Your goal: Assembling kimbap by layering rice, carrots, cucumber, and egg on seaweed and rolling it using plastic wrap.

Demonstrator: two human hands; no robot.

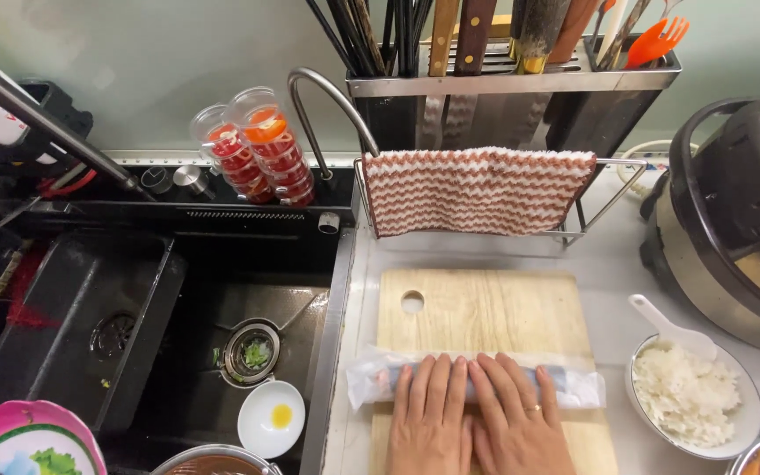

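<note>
I'd keep my left hand (430,413) and right hand (514,412) flat, open-palmed, pressing the plastic-wrapped roll (477,380) evenly at lower center on the wooden cutting board (485,312).

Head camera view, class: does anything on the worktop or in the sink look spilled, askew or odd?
Nothing is spilled or damaged. Both hands, left and right, lie flat on the plastic-wrapped roll across the pale wooden cutting board. Green scraps sit in the black sink's round metal strainer.
</note>
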